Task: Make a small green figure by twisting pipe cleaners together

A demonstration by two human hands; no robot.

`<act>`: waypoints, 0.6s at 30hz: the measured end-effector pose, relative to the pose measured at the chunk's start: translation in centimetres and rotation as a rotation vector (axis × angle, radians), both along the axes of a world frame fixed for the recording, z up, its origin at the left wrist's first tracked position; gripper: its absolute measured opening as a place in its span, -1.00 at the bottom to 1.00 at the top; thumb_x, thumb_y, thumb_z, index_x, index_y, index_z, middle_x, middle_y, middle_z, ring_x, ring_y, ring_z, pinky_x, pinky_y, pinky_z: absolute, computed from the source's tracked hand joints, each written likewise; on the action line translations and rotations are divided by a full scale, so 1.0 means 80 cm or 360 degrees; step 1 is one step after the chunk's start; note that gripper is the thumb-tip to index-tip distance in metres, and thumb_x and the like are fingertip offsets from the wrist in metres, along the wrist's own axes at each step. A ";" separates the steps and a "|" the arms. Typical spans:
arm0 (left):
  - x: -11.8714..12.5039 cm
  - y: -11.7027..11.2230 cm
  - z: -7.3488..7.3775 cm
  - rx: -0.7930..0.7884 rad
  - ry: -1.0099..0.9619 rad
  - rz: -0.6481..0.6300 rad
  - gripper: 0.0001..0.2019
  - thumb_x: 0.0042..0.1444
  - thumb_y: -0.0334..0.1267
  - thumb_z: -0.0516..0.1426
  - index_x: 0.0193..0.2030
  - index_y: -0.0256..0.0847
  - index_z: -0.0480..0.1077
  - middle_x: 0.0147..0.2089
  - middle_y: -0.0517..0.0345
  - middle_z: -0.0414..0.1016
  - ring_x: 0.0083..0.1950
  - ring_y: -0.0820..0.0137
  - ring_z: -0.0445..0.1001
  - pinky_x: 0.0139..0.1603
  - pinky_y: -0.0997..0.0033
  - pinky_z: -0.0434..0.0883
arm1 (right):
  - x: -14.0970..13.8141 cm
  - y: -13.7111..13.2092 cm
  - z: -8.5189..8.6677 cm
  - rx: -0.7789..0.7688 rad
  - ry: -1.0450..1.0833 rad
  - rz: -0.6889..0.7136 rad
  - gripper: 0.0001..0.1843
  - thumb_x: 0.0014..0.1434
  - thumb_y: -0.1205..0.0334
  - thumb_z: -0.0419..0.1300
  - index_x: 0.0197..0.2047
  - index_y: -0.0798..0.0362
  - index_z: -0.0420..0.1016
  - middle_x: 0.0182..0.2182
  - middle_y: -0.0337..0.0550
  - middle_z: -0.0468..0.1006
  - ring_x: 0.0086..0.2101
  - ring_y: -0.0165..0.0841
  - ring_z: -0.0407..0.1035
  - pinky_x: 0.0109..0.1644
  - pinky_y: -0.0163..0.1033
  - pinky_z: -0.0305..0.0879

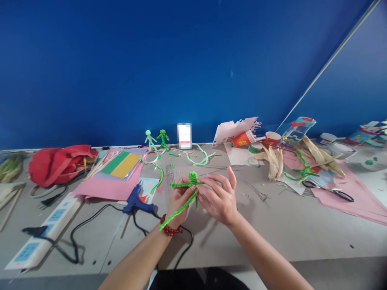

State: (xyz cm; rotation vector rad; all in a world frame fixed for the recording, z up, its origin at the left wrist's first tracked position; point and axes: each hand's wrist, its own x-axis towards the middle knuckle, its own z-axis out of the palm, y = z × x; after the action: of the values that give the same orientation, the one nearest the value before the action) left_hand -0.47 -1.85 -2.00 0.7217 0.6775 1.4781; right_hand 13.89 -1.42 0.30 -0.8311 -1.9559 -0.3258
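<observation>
A green pipe-cleaner figure (190, 186) with a coiled head, arms stretched sideways and a long trailing leg is held above the grey table (272, 229). My left hand (179, 201), with a red bead bracelet on its wrist, is closed around the figure's body from below. My right hand (218, 194) pinches the figure's right side with thumb and forefinger, the other fingers raised. Two finished green figures (157, 140) stand at the back by the blue wall.
A blue glue gun (138, 202) with a black cord lies left of my hands, beside a clear ruler (170, 177) and pink paper (105, 187). A white power strip (45, 231) sits far left; scissors (332, 192), corn husks (273, 161), cups and green pipe cleaners lie right.
</observation>
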 end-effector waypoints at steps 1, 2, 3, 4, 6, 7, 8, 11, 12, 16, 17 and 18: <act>0.000 0.000 -0.001 -0.0016 -0.0013 0.0008 -0.83 -0.09 -0.32 0.37 -0.33 -0.18 0.51 -0.31 0.21 0.56 -0.25 0.45 0.51 -0.20 0.51 0.43 | -0.001 -0.001 0.000 0.0017 0.0014 -0.0019 -0.77 0.13 0.32 0.26 -0.18 -0.22 0.51 -0.19 -0.37 0.65 -0.11 -0.21 0.45 0.41 0.20 -0.33; 0.000 -0.001 -0.001 -0.0041 -0.0026 0.0020 -0.81 -0.11 -0.31 0.38 -0.33 -0.17 0.51 -0.30 0.20 0.56 -0.24 0.45 0.51 -0.20 0.50 0.43 | -0.002 -0.001 -0.001 0.0032 0.0029 -0.0025 -0.78 0.12 0.32 0.27 -0.19 -0.22 0.51 -0.20 -0.38 0.66 -0.12 -0.21 0.45 0.41 0.21 -0.34; 0.000 -0.001 -0.001 -0.0070 -0.0041 0.0031 -0.79 -0.13 -0.31 0.39 -0.32 -0.17 0.52 -0.30 0.20 0.57 -0.24 0.44 0.52 -0.21 0.50 0.43 | -0.002 -0.002 -0.002 0.0044 0.0039 -0.0019 -0.77 0.12 0.32 0.28 -0.19 -0.22 0.51 -0.20 -0.38 0.66 -0.12 -0.21 0.45 0.40 0.22 -0.35; -0.001 -0.001 -0.002 -0.0097 -0.0058 0.0042 -0.78 -0.14 -0.30 0.40 -0.31 -0.16 0.52 -0.29 0.20 0.57 -0.23 0.44 0.52 -0.22 0.50 0.43 | -0.002 -0.002 -0.004 0.0049 0.0043 -0.0007 -0.76 0.12 0.33 0.28 -0.18 -0.23 0.51 -0.20 -0.38 0.65 -0.12 -0.21 0.45 0.40 0.23 -0.37; -0.001 -0.002 -0.003 -0.0111 -0.0088 0.0039 -0.78 -0.14 -0.32 0.39 -0.31 -0.16 0.51 -0.30 0.22 0.57 -0.25 0.46 0.52 -0.24 0.53 0.43 | -0.003 -0.001 -0.008 0.0038 0.0051 0.0026 -0.75 0.13 0.34 0.26 -0.17 -0.24 0.52 -0.19 -0.38 0.65 -0.10 -0.22 0.44 0.40 0.24 -0.37; -0.002 -0.002 -0.003 -0.0105 -0.0099 0.0029 -0.78 -0.13 -0.32 0.39 -0.31 -0.16 0.50 -0.30 0.23 0.57 -0.25 0.47 0.52 -0.25 0.54 0.42 | -0.003 -0.001 -0.011 0.0015 0.0061 0.0047 -0.74 0.13 0.34 0.26 -0.17 -0.24 0.52 -0.18 -0.38 0.65 -0.10 -0.23 0.43 0.39 0.24 -0.36; -0.002 -0.001 -0.004 -0.0099 -0.0106 0.0019 -0.78 -0.12 -0.33 0.38 -0.30 -0.16 0.50 -0.31 0.24 0.57 -0.25 0.48 0.52 -0.24 0.55 0.41 | -0.002 -0.001 -0.013 -0.0017 0.0077 0.0071 -0.72 0.13 0.35 0.25 -0.17 -0.26 0.52 -0.18 -0.39 0.64 -0.09 -0.23 0.43 0.39 0.24 -0.34; -0.003 0.000 -0.006 -0.0128 -0.0104 -0.0016 -0.75 -0.12 -0.33 0.38 -0.26 -0.17 0.49 -0.30 0.23 0.57 -0.25 0.49 0.52 -0.21 0.55 0.41 | 0.000 0.001 -0.016 -0.0063 0.0115 0.0122 -0.70 0.12 0.36 0.25 -0.16 -0.28 0.53 -0.18 -0.40 0.63 -0.10 -0.24 0.43 0.39 0.24 -0.30; -0.003 0.000 -0.006 -0.0149 -0.0101 -0.0028 -0.75 -0.13 -0.32 0.38 -0.27 -0.19 0.49 -0.31 0.22 0.58 -0.26 0.48 0.53 -0.21 0.54 0.41 | 0.000 0.001 -0.016 -0.0050 0.0108 0.0118 -0.70 0.12 0.36 0.24 -0.16 -0.29 0.53 -0.18 -0.40 0.63 -0.11 -0.24 0.43 0.39 0.24 -0.31; -0.002 0.001 -0.005 -0.0198 -0.0067 -0.0038 -0.80 -0.12 -0.32 0.37 -0.33 -0.22 0.50 -0.34 0.19 0.57 -0.32 0.45 0.52 -0.25 0.48 0.40 | 0.002 0.003 -0.011 0.0037 0.0096 0.0098 -0.70 0.14 0.35 0.19 -0.15 -0.29 0.53 -0.20 -0.35 0.61 -0.16 -0.25 0.42 0.40 0.22 -0.34; -0.002 0.001 -0.005 -0.0202 -0.0050 -0.0028 -0.82 -0.12 -0.33 0.36 -0.35 -0.23 0.50 -0.35 0.19 0.56 -0.33 0.45 0.51 -0.27 0.48 0.39 | 0.002 0.003 -0.009 0.0048 0.0108 0.0107 -0.70 0.14 0.35 0.19 -0.16 -0.28 0.54 -0.21 -0.33 0.61 -0.17 -0.25 0.42 0.40 0.22 -0.32; -0.002 0.001 -0.005 -0.0201 -0.0032 -0.0021 -0.83 -0.12 -0.33 0.36 -0.37 -0.23 0.49 -0.37 0.20 0.55 -0.34 0.46 0.50 -0.27 0.48 0.38 | 0.001 0.003 -0.008 0.0057 0.0123 0.0114 -0.71 0.13 0.36 0.20 -0.17 -0.28 0.54 -0.22 -0.32 0.60 -0.18 -0.25 0.42 0.40 0.22 -0.30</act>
State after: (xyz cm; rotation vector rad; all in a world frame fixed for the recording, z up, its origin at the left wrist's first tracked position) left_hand -0.67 -1.76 -2.40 0.6122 0.7424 1.4151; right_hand 14.01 -1.17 -0.37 -0.7382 -1.8976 -0.2815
